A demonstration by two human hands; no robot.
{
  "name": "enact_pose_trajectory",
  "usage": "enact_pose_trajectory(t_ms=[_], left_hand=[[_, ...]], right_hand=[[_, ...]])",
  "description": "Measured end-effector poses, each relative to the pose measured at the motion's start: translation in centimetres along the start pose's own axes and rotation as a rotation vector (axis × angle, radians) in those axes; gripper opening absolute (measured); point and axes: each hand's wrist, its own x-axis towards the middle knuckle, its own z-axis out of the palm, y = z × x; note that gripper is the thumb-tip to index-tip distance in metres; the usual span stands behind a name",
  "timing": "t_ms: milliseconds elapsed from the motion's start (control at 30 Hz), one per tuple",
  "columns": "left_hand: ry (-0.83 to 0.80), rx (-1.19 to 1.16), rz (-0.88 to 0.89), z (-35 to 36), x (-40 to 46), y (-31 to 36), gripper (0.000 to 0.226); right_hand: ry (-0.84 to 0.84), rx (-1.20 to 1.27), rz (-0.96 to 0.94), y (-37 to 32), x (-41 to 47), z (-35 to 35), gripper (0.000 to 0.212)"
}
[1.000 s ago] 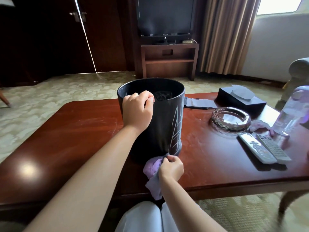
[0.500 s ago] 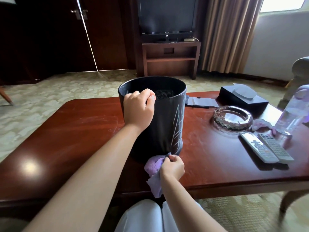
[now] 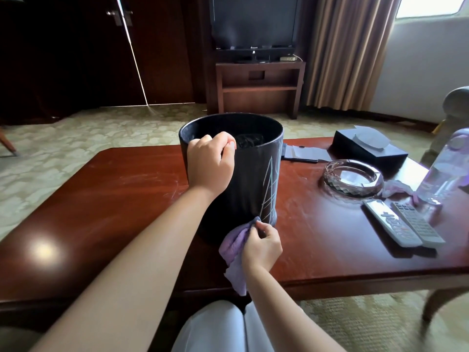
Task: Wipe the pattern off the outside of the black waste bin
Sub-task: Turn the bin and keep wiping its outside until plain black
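Hotel lounge, red wooden tabletop. Black waste bin upright mid-tabletop. Left hand clamped over rim, likely steadying. Right hand pinched purple cloth at base, under chalk-like pattern.

The waste bin is placed upright on the counter. To its right an ashtray is set, with two remotes before it and a box behind it.
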Motion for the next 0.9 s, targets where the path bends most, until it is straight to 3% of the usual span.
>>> enact_pose_trajectory(t_ms=[167, 600, 700, 833, 900], left_hand=[[-0.010, -0.006, -0.015, -0.1, 0.0, 0.1, 0.025], [-0.009, -0.013, -0.038, -0.2, -0.1, 0.3, 0.026], [-0.017, -0.017, -0.038, -0.2, 0.0, 0.2, 0.026], [-0.018, -0.014, -0.011, -0.3, -0.1, 0.2, 0.025], [-0.015, -0.018, -0.007, -0.3, -0.1, 0.1, 0.025]], right_hand=[[-0.153, -0.314, 0.100, 1.0, 0.5, -1.1, 0.021], [-0.383, -0.416, 0.042, 1.0, -2.2, 0.4, 0.018], [-0.308, -0.362, 0.030, 1.5, -2.7, 0.9, 0.019], [0.007, -0.175, 0.130, 1.5, -2.2, 0.5, 0.017], [0.020, -0.129, 0.111, 1.2, -1.9, 0.6, 0.016]])
